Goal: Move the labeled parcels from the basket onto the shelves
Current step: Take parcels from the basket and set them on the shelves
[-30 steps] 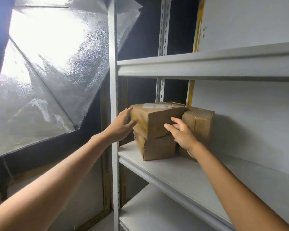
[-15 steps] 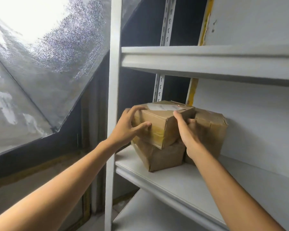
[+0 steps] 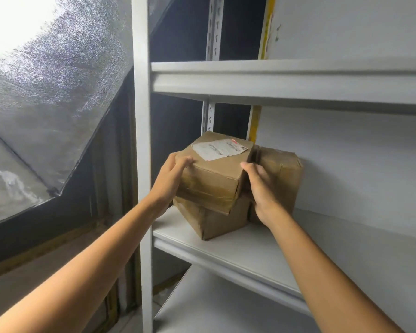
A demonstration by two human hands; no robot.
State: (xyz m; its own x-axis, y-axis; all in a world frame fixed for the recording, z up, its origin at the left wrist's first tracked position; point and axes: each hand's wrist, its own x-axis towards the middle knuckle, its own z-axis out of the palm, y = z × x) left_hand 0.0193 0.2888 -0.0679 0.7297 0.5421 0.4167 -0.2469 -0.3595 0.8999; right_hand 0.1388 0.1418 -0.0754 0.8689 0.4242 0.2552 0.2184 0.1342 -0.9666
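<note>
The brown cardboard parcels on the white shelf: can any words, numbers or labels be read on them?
White paper label on the top brown cardboard parcel: dark printed lines and a red mark, too blurred to read.
The lower brown parcel and the right brown parcel: no text visible.

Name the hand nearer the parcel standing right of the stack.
Right. Gripping the labeled parcel, the right hand is on the side facing the standing parcel; the left hand is on the opposite side.
</note>
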